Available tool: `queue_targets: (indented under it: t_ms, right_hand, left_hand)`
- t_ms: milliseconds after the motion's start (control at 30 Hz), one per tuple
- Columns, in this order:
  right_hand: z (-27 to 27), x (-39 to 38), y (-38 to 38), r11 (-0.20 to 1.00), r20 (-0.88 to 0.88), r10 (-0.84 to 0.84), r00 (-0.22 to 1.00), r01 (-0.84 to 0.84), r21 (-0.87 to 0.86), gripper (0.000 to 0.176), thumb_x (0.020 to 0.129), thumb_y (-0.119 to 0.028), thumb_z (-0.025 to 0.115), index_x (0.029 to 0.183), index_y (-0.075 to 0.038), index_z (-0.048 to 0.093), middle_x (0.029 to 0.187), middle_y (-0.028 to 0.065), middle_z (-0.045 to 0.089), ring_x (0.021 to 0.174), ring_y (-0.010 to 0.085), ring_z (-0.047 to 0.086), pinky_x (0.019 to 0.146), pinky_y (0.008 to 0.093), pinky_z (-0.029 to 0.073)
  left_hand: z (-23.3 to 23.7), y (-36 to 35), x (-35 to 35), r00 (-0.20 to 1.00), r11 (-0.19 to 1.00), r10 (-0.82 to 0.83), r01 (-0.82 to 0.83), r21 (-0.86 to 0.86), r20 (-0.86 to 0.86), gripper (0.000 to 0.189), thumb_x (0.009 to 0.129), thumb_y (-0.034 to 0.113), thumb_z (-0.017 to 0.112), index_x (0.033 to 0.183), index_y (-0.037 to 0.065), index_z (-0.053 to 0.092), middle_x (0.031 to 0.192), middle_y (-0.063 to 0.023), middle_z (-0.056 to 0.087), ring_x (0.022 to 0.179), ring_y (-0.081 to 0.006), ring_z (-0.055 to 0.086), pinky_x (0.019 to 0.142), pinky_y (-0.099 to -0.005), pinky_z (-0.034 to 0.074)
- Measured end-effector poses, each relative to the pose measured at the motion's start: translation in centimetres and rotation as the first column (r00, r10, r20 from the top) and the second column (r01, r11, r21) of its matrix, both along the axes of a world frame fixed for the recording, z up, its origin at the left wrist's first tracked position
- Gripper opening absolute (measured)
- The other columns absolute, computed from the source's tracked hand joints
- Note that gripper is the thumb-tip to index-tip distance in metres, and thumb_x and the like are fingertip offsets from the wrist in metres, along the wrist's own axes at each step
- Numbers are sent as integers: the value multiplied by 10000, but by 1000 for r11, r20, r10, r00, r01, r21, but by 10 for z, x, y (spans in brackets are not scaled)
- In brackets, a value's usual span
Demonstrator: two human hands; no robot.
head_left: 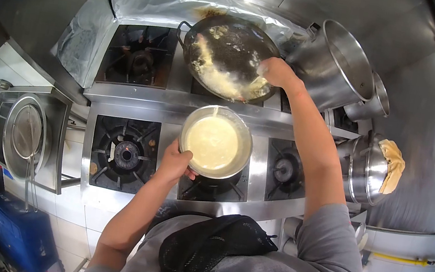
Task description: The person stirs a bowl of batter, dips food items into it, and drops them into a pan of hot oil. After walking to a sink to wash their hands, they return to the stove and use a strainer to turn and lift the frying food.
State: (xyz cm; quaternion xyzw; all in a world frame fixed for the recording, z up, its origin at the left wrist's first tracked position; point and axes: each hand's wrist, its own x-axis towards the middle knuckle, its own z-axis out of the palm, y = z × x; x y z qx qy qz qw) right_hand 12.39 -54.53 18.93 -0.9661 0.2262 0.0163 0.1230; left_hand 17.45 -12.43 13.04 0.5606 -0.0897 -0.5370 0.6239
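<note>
My left hand (174,162) grips the rim of a round metal bowl (246,154), thumb on the near left edge. Smooth pale yellow batter (211,141) fills much of the bowl, which is over the front middle burner. Behind it sits a wide dark wok (229,54) with loop handles, its oil bubbling and foaming. Strips of pale frying batter (216,82) float along its near and left side. My right hand (275,72) is over the wok's right side, fingers bent together and pale at the tips. What they hold, if anything, is hidden.
Large steel pots (345,59) stand at the back right, and a lidded pot (368,168) with a tan cloth (389,166) is nearer. Left are a burner (127,148), a strainer (26,131) over a basin, and a blue container (17,233). Foil (152,4) lines the back.
</note>
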Motion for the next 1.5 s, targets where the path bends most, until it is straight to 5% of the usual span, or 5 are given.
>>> queue_targets:
  t_ms: [467, 567, 733, 833, 1500]
  right_hand:
    - [83, -45, 53, 1000, 181, -25, 983, 26, -3, 247, 828, -84, 621, 1049, -67, 729, 1003, 177, 724, 959, 357, 688, 882, 424, 539]
    - [51, -59, 127, 918, 162, 218, 962, -259, 301, 310, 824, -168, 670, 1109, -49, 698, 1008, 177, 719, 960, 348, 690, 892, 438, 532]
    - [-27, -69, 217, 904, -215, 424, 880, -425, 45, 580, 770, -324, 771, 1283, -108, 607, 1250, 185, 597, 1131, 360, 624, 911, 459, 530]
    - [-32, -66, 252, 975, -184, 205, 961, -185, 123, 623, 770, -303, 765, 1324, -97, 566, 1222, 201, 600, 1076, 379, 644, 904, 461, 532]
    - [110, 84, 134, 927, 99, 235, 967, -254, 276, 309, 758, -65, 687, 1062, -18, 715, 973, 212, 714, 924, 352, 683, 842, 393, 519]
  left_hand:
    - [-13, 2, -5, 999, 999, -18, 19, 29, -36, 470, 859, -22, 457, 1328, -15, 442, 877, -186, 671, 531, -223, 655, 402, -309, 538]
    - [-12, -2, -8, 999, 999, -25, 26, 30, -38, 455, 861, -21, 458, 1316, -23, 444, 875, -187, 671, 531, -224, 655, 402, -311, 538]
    - [-4, -3, -12, 998, 998, -42, 43, 34, -36, 445, 861, -23, 456, 1305, -17, 450, 872, -188, 666, 527, -228, 652, 399, -310, 538]
    - [-4, -2, -12, 999, 1000, -14, 14, 5, -32, 461, 860, -26, 455, 1321, -1, 448, 877, -189, 662, 521, -229, 649, 397, -311, 537]
    - [10, 7, 64, 997, 997, 72, -71, -38, 17, 397, 859, -4, 478, 1248, -81, 447, 877, -215, 661, 535, -255, 660, 398, -331, 540]
